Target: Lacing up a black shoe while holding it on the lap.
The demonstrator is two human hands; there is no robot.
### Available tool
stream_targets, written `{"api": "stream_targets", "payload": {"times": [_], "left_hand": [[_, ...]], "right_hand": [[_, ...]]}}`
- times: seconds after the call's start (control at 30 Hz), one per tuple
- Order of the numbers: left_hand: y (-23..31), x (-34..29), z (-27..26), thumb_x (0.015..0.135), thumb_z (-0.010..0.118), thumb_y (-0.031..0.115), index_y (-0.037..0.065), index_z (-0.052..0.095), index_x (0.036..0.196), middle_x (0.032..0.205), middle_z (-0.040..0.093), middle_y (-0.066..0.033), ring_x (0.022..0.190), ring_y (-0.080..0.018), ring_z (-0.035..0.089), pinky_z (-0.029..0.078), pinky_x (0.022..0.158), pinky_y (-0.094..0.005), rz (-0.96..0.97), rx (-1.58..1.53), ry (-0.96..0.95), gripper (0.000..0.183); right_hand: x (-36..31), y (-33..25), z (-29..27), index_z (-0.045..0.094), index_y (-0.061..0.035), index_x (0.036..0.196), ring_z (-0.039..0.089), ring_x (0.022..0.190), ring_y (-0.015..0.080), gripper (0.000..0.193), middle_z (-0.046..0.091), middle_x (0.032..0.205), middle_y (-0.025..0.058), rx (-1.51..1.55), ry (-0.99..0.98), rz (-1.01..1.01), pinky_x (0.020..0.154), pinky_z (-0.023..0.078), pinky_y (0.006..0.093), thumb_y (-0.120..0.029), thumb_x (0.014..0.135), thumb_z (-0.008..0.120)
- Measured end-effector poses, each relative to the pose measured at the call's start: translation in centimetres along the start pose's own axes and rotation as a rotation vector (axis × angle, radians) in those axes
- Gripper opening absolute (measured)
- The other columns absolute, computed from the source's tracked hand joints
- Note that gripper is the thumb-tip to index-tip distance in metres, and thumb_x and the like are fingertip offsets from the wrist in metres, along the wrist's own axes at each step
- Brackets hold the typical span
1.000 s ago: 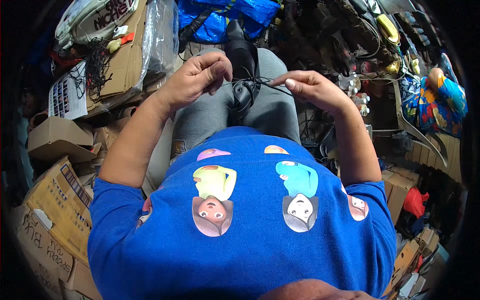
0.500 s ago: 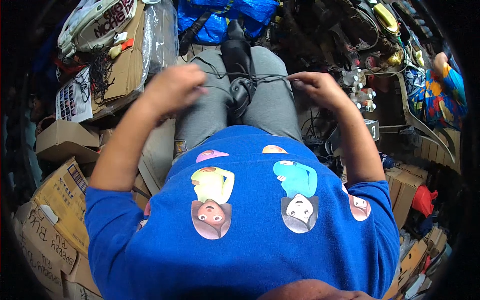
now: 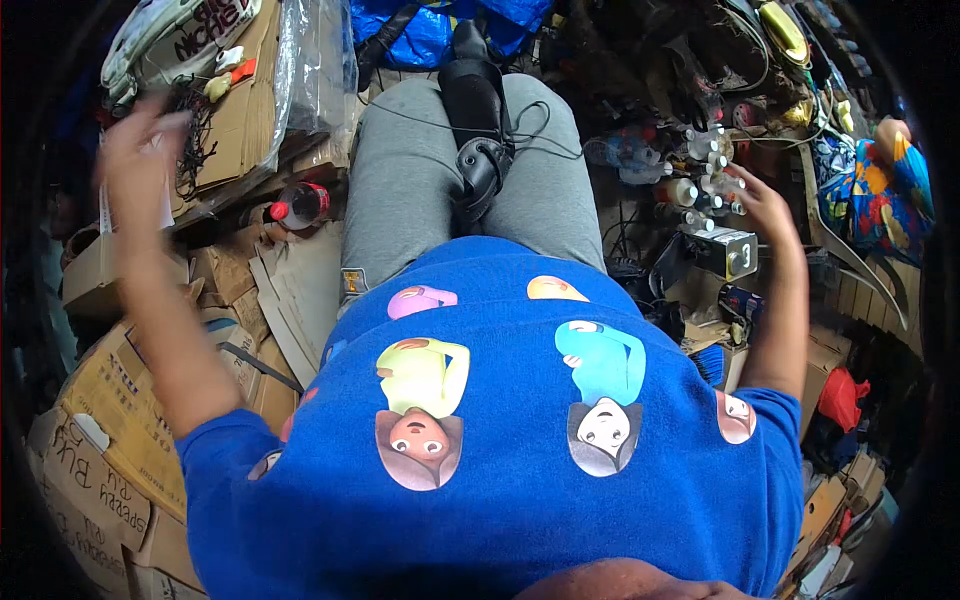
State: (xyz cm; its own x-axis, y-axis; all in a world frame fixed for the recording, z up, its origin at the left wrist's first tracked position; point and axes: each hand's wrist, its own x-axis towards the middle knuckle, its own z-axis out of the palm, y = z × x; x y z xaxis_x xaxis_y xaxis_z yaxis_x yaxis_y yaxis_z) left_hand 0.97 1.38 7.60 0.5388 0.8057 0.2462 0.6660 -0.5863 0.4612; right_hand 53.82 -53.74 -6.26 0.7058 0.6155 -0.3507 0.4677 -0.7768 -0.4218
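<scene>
A black leather shoe (image 3: 482,100) is wedged upright between my knees, its tongue-like flap with an eyelet lying toward me. Thin dark cord (image 3: 543,125) comes from the shoe, making a loose loop on my right thigh and trailing across the left one. My left hand (image 3: 145,150) is raised far out to the left, beside the cardboard; motion blurs its fingers, so whether it holds cord is unclear. Out to the right, near several bottles, my right hand (image 3: 766,205) has its fingers stretched out, and no cord shows in it.
Flattened cardboard (image 3: 240,140) and a pale bag (image 3: 185,45) are stacked at left, with a red-capped bottle (image 3: 300,205) beside my thigh. Small bottles (image 3: 700,170) and a box-shaped tin (image 3: 728,250) stand at right. A blue sheet (image 3: 415,45) lies beyond my knees.
Both hands have swung apart, the left one far outward and up, the right one outward and slightly down. The cord, stretched taut before, now lies slack on my right thigh.
</scene>
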Motion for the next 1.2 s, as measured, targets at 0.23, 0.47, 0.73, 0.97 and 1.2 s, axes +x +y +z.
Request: {"api": "stream_targets", "payload": {"times": [0.23,0.47,0.73,0.97,1.2], "left_hand": [[10.7,-6.6,16.2,0.079,0.066,0.015,0.009,0.064,0.11,0.107,0.063,-0.0153,0.102,-0.0313,0.06,0.047,0.089,-0.0371,0.563,-0.384,-0.448,0.032],[6.4,-4.5,12.9,0.087,0.062,0.022,0.002,0.062,0.085,0.068,0.057,-0.0076,0.061,-0.016,0.048,0.042,0.059,-0.0308,0.185,-0.32,-0.507,0.02],[-0.9,-4.2,6.1,0.091,0.056,0.02,-0.001,0.061,0.089,0.074,0.056,-0.0074,0.072,-0.0136,0.052,0.043,0.067,-0.0284,-0.126,-0.063,-0.314,0.021],[10.5,-4.6,14.1,0.082,0.064,0.022,0.005,0.052,0.121,0.122,0.054,-0.016,0.115,-0.0331,0.051,0.041,0.096,-0.0403,0.544,-0.315,-0.273,0.044],[14.6,-1.6,21.7,0.074,0.074,0.034,0.005,0.058,0.111,0.108,0.059,-0.014,0.103,-0.0298,0.057,0.044,0.088,-0.0359,0.54,-0.191,-0.726,0.049]], "right_hand": [[-1.6,-26.1,14.3,0.064,-0.0078,0.107,0.058,0.081,0.0153,0.033,0.062,0.092,0.0073,0.502,-0.065,-0.381,0.071,0.047,0.0294,-0.019,0.077,0.075],[-1.1,-26.8,12.6,0.057,-0.0019,0.084,0.058,0.077,0.0314,0.02,0.058,0.084,0.0134,0.088,0.097,-0.544,0.069,0.046,0.0386,-0.019,0.081,0.067],[0.4,-23.8,12.2,0.059,-0.0022,0.091,0.058,0.086,0.0322,0.018,0.058,0.09,0.0147,0.069,0.032,-0.435,0.075,0.046,0.0375,-0.018,0.085,0.063],[0.4,-25.2,10.5,0.067,-0.005,0.101,0.057,0.084,0.0158,0.016,0.056,0.089,0.006,0.303,-0.09,-0.295,0.078,0.047,0.0278,-0.009,0.086,0.062],[1.7,-28.6,12.4,0.068,-0.0084,0.091,0.058,0.081,0.0144,0.014,0.056,0.084,0.0046,0.388,-0.131,-0.515,0.074,0.047,0.0276,-0.007,0.077,0.071]]}}
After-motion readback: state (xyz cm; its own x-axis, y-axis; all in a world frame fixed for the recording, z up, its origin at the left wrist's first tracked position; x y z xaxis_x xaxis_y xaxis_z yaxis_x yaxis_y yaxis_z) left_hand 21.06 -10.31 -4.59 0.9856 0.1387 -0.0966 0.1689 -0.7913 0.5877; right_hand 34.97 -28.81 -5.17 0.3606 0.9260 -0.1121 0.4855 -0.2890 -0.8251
